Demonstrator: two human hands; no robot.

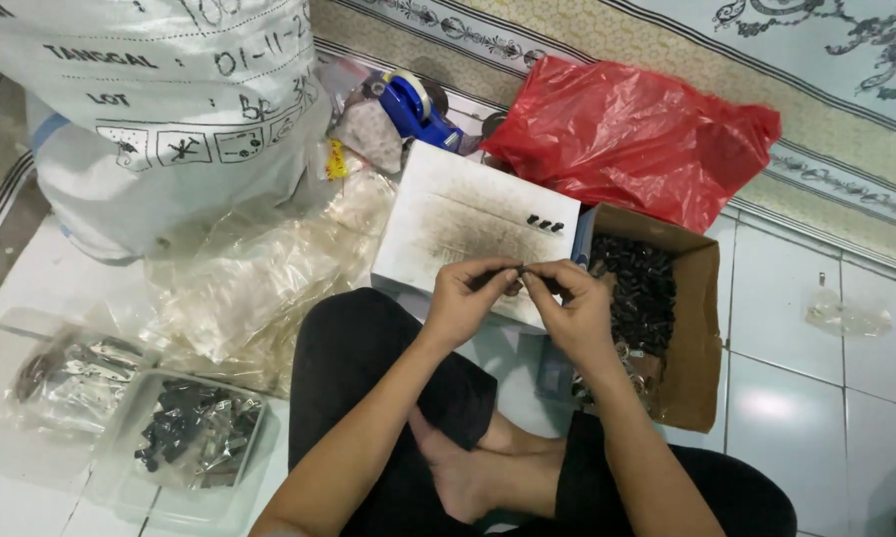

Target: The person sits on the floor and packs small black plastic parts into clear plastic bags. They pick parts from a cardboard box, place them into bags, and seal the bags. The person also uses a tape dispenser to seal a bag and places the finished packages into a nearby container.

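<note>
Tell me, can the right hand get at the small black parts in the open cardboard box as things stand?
Probably yes. The right hand is right beside the cardboard box, whose top is open, and nothing covers the black parts. Its fingers are pinching something small, though.

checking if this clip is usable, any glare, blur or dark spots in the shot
Head view: a bright glare patch sits on the white floor tile at lower right; the clear plastic bags shine and wash out; the left hand and right hand are slightly soft, so the small piece between their fingertips cannot be made out; the dark parts in the cardboard box merge into one mass.
</note>
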